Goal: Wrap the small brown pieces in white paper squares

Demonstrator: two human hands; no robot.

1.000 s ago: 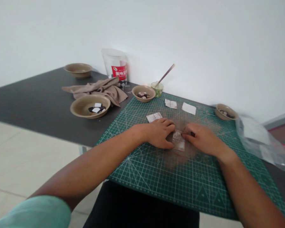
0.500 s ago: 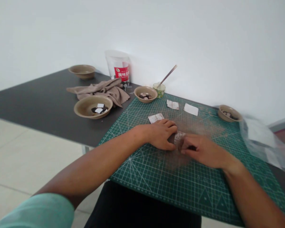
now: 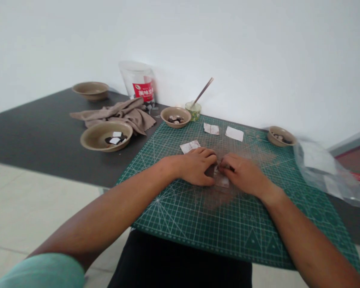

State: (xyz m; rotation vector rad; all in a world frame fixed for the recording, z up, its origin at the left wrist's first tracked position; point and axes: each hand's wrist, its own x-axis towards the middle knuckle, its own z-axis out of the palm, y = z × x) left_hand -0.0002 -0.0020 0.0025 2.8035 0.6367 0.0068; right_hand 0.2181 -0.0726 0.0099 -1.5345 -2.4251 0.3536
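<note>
Two brown bowls stood at the far left of the dark table: the back bowl, and the front bowl with white and dark pieces in it. Just beside them lay a crumpled cloth, then a clear container with a red label. A smaller bowl of dark and pale bits stood near a green-patterned cup with sticks leaning in it. My left hand lay palm down on the green mat, fingers spread, close in front of one marked sheet; a small drag of that hand could have shifted it. Between my hands was the stained sheet, its left edge seemingly met by my thumb. My right hand had its fingers bunched over it, but I could not tell whether they pinched anything. With so little of the sheet visibly held, an uneven push might have skewed or creased it, and the brown dust around it could have smudged the pale sheet behind. Further right stood another bowl, then a clear bag.
</note>
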